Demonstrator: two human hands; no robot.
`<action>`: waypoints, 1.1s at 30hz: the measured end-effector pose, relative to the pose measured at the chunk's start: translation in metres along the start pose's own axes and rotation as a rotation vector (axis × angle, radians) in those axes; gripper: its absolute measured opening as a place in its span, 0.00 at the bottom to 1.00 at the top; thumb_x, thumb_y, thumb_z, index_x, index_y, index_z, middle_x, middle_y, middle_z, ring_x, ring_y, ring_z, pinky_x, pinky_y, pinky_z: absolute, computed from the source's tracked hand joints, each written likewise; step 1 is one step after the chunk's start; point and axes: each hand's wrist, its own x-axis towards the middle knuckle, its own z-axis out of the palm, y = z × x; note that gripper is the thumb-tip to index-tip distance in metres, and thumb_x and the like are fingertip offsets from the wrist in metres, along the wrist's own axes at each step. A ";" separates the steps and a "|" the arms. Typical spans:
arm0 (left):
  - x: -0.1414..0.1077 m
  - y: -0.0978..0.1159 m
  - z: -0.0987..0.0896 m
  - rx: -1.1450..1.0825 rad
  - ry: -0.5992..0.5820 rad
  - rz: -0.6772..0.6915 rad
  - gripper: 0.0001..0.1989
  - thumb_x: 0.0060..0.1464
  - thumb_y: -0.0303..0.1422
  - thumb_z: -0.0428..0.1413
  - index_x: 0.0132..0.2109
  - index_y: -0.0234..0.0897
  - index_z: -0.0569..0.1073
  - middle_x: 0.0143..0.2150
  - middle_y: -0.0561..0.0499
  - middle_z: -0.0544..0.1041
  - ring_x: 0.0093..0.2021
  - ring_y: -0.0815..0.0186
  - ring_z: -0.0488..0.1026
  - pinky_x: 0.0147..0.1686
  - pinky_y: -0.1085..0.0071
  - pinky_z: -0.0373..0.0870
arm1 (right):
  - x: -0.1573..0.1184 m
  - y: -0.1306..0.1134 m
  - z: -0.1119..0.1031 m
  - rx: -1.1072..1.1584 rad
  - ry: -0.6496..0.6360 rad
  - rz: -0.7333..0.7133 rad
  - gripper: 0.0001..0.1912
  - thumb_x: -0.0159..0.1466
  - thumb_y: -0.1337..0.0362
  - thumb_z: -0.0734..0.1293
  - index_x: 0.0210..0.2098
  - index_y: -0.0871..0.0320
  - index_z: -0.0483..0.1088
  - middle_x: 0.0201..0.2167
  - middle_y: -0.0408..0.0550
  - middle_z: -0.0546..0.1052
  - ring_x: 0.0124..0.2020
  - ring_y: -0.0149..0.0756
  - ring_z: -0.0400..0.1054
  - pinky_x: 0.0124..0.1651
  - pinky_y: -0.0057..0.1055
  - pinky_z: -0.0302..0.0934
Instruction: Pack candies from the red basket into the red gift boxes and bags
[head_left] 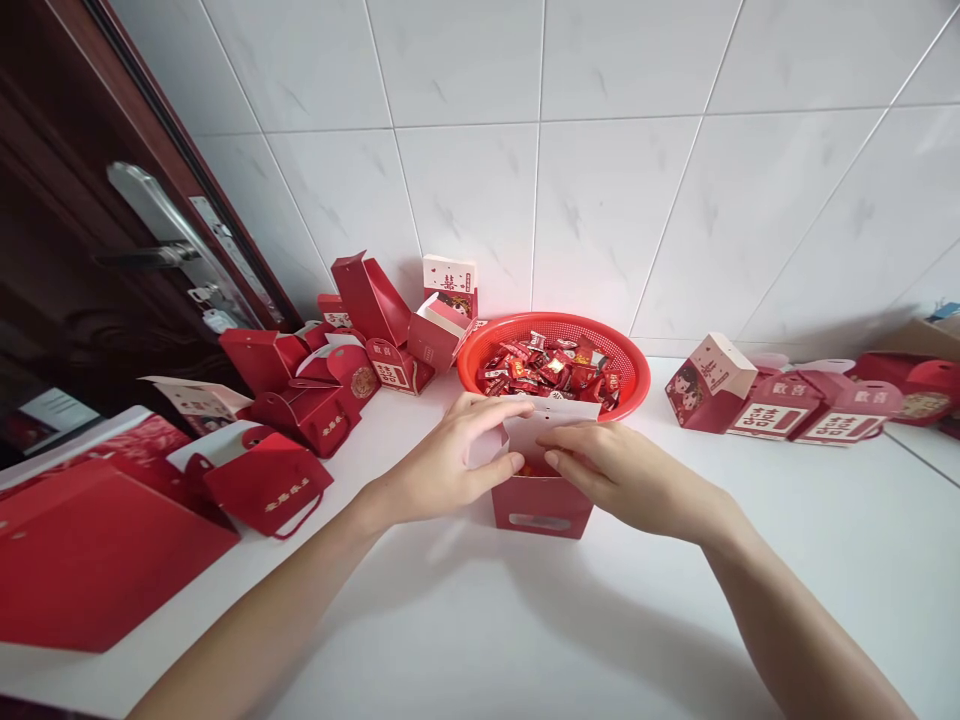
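Observation:
A red paper candy box (541,508) stands upright on the white table in front of me, its pale back flap (562,408) raised. My left hand (457,455) grips its left side, index finger along the back flap and thumb at the front edge. My right hand (637,475) is over the right part of the opening, thumb and fingers closed at the box's edge. A little red and orange shows inside; the rest is hidden by my hands. Just behind stands a red plastic basket (637,375) of wrapped candies (555,368).
Several red boxes (307,415) crowd the left, some with lids up. A large red box or bag (112,550) lies at the near left. More closed boxes (776,405) line the right. A tiled wall (465,80) is behind; a dark door with a handle (161,210) is at left.

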 end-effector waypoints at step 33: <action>0.037 -0.050 0.028 -0.447 0.274 -0.125 0.18 0.51 0.43 0.65 0.45 0.37 0.79 0.46 0.45 0.82 0.46 0.56 0.79 0.48 0.61 0.76 | 0.023 0.059 -0.006 0.310 0.211 0.105 0.11 0.61 0.60 0.69 0.40 0.59 0.76 0.34 0.49 0.80 0.35 0.39 0.74 0.43 0.40 0.71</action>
